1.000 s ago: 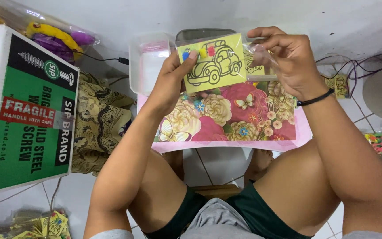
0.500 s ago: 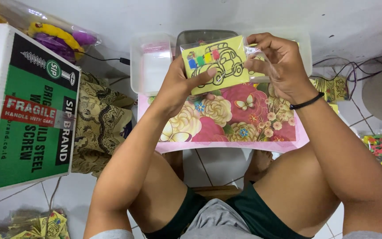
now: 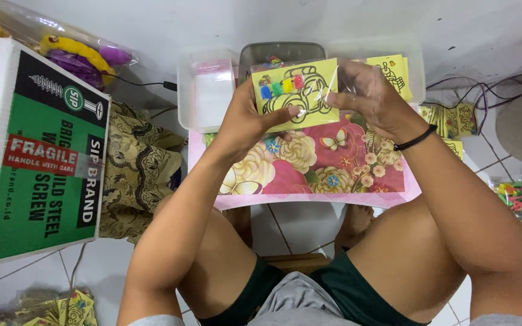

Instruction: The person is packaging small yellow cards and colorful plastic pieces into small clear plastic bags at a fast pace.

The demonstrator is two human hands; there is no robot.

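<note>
Yellow card with a car outline and small coloured pieces, held up over the flowered desk, in front of a grey tray. Left hand grips its lower left edge, thumb pressed flat across the front. Right hand pinches a clear plastic sleeve at the card's right side, fingers curled. Clear plastic box just left; green-and-white carton well apart on the floor.

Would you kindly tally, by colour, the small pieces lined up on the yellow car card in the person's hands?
Blue pieces: 1
Green pieces: 1
Yellow pieces: 1
Red pieces: 1
Total: 4, all on the yellow car card.
</note>
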